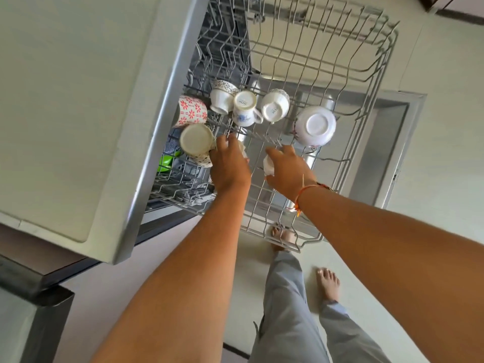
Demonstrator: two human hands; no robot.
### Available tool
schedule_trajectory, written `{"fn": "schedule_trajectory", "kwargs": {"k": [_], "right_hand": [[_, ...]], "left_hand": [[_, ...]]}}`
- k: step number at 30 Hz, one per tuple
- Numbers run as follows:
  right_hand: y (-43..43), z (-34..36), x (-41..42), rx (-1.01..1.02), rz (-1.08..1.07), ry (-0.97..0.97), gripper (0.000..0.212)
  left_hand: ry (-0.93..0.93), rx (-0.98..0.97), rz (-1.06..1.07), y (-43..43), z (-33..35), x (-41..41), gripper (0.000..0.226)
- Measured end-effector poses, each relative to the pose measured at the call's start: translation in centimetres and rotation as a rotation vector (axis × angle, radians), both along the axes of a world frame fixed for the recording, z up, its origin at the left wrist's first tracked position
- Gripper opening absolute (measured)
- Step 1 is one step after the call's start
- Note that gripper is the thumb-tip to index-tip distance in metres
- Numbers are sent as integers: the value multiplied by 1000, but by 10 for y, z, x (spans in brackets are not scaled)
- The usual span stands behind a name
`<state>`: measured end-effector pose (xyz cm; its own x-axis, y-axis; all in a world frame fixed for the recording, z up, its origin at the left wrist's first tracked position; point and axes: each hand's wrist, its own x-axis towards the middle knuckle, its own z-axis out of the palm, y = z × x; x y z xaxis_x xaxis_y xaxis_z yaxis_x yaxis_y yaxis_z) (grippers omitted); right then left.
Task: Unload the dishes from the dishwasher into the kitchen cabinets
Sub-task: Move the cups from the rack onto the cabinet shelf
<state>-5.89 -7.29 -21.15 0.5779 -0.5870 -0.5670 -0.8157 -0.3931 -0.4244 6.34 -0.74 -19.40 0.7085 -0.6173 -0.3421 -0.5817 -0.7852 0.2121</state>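
Grey wire dishwasher rack (366,82), pulled out. Inverted along far left: red-flowered white mug (191,111), cream mug (196,138), three white china cups (245,107); further right, white bowl (317,125). Right hand (288,170) curled round small white cup (268,163) at rack's near middle. Left hand (230,166) curved over mostly hidden white piece (244,153); grip not discernible.
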Motion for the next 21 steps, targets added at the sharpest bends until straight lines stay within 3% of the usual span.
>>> {"fn": "schedule_trajectory", "kwargs": {"k": [10, 21], "right_hand": [[15, 36, -18, -111, 37, -112, 70], [58, 138, -103, -199, 8, -350, 78]], "left_hand": [[-43, -159, 72, 23, 28, -16, 54], [-43, -401, 158, 86, 139, -111, 47]]}}
